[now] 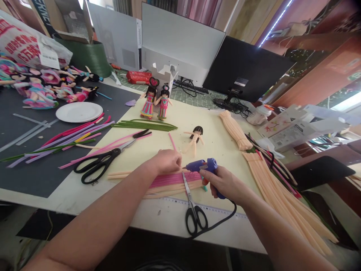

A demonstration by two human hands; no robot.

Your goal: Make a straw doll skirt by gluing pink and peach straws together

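Observation:
My right hand (225,182) grips a blue hot glue gun (199,165), its nozzle pointing left. Close to that nozzle, my left hand (168,161) is closed; whatever its fingers hold is hidden. Beneath both hands lie pink pipe cleaners (166,181) and peach pipe cleaners (120,175). Small black-handled scissors (192,209) lie across them, blades pointing away from me. Just beyond the glue gun rests a peach pipe-cleaner doll (195,139) with black hair. A short pink stem (171,141) lies to its left.
Large black scissors (105,159) and loose coloured stems (62,141) lie left, near a white plate (79,112) and piled dolls (39,88). Two dressed dolls (155,103) stand behind green stems (143,125). Peach bundles (270,184) lie right. The gun's cord (222,221) crosses the front.

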